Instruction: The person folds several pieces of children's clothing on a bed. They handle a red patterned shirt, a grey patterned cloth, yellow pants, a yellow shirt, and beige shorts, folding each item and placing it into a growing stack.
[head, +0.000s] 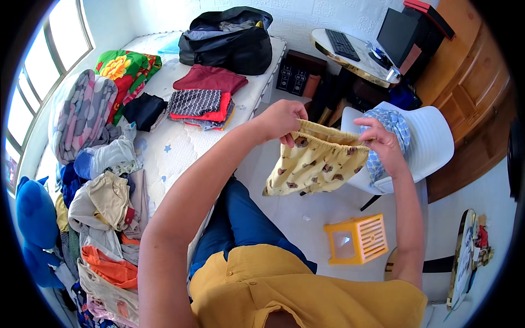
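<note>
Yellow shorts (320, 166) with an elastic waistband and a brown animal-face print hang in the air in front of me. My left hand (283, 121) grips the waistband at its left end. At the other end, my right hand (380, 141) pinches the waistband between thumb and fingers. The waist opening faces up, and the legs dangle above the floor. Behind my right hand, a blue patterned cloth (396, 127) lies over a white chair (430, 139).
On the bed (172, 164) lie folded clothes (197, 102), a maroon garment (209, 80), a black bag (227, 45) and a loose clothes heap (106, 201). A yellow plastic stool (357, 240) stands on the floor. A desk (348, 55) bears a keyboard and monitor.
</note>
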Motion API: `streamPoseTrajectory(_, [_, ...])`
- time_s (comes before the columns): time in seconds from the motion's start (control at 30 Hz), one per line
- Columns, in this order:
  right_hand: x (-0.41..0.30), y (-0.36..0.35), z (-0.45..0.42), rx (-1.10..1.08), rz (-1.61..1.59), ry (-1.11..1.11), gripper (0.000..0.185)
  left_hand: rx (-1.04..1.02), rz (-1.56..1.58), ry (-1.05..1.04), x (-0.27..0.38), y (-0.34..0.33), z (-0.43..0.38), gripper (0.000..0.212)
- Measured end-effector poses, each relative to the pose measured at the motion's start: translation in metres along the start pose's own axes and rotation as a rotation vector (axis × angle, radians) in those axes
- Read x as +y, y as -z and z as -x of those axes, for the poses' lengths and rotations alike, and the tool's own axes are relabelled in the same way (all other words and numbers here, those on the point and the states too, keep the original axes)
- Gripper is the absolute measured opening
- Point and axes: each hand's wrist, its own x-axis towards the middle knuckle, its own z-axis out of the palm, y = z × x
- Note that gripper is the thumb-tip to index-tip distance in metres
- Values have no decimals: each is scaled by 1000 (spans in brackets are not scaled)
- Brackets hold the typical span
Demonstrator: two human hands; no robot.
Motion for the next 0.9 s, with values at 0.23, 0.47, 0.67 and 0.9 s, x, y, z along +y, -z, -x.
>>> streamPoseTrajectory(0.23, [-7,-25,7,-146,423,-2,14,-73,78,75,-9,6,19,33])
streamPoseTrajectory(0.47, [2,-48,12,-39,485,176,12,-164,250,29,-26,19,38,42])
streamPoseTrajectory(0.67, [-4,-60,10,89,-191,-34,11,-141,-126,-265,-49,5,54,78])
streamPoseTrajectory(0.9, [-10,-75,6,149,-127,60,12,275,-842,-371,-61,-19,63,36])
